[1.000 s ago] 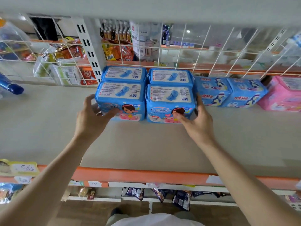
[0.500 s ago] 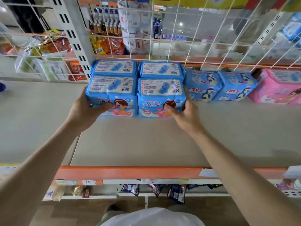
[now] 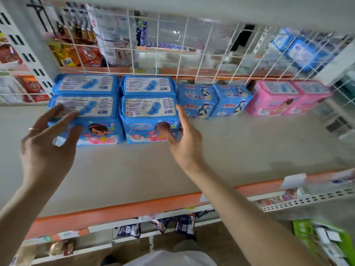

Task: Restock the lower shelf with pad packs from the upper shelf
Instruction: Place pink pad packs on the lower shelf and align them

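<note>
At the upper left of the frame a white slotted post (image 3: 28, 45) stands against the wire grid (image 3: 178, 47) that backs the beige shelf (image 3: 134, 169). At lower left, the person's left hand (image 3: 46, 144) is raised in front of the front-left blue pack (image 3: 99, 121). Its fingers (image 3: 57, 111) are spread and loose, with a thin ring (image 3: 33, 129) on 1 of them. The fingertips overlap the pack's top left corner, but I cannot tell whether they touch it; nothing is clasped.

Behind that pack sits the back-left blue pack (image 3: 86, 84). Just to the right are the front-right blue pack (image 3: 148, 118) and the back-right blue pack (image 3: 148, 86). The 4 form a tight 2-by-2 block at upper centre, resting on the shelf near the grid.

The right hand (image 3: 187, 144), at the centre of the frame, is also unclenched. Its forefinger points up just beside the right edge of the front-right blue pack, and its thumb (image 3: 170, 138) lies across the pack's lower front corner without gripping it.

Further right along the grid stand 2 smaller blue packs (image 3: 196, 100), then 2 pink packs (image 3: 272, 96). An orange strip (image 3: 124, 210) edges the shelf across the bottom. Dark packets (image 3: 128, 230) hang beneath it, and a blurred green box (image 3: 303, 233) shows at lower right.
</note>
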`<action>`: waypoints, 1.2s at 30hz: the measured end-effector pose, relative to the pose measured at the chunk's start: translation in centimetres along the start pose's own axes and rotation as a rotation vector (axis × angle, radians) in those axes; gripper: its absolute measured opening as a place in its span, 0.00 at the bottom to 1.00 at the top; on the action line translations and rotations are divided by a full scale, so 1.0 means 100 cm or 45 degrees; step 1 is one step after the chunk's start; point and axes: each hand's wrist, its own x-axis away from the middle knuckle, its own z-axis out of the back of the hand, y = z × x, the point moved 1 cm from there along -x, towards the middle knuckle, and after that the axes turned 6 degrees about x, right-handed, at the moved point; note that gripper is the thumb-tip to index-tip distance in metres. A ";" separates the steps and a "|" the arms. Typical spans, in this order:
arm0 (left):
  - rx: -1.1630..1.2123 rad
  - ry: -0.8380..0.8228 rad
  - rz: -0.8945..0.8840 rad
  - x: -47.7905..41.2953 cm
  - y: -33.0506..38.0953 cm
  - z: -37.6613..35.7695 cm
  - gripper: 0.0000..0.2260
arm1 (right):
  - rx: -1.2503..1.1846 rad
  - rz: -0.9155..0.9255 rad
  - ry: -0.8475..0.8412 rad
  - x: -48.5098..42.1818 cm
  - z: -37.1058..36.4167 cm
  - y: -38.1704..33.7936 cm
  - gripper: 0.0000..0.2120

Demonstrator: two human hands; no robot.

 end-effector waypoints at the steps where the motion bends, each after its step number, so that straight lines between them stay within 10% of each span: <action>1: -0.023 -0.004 0.043 -0.001 -0.010 -0.002 0.21 | 0.031 -0.018 0.016 0.000 -0.002 -0.003 0.35; 7: 0.018 -0.379 0.191 -0.004 -0.073 -0.014 0.31 | 0.135 -0.067 -0.021 0.003 -0.007 -0.013 0.34; 18: -0.259 -0.436 0.136 0.002 0.039 0.029 0.37 | 0.112 -0.240 -0.306 0.028 0.017 -0.029 0.45; 36: -0.648 -0.510 0.119 0.152 0.216 0.011 0.36 | 0.229 0.160 -0.515 0.124 0.157 -0.044 0.36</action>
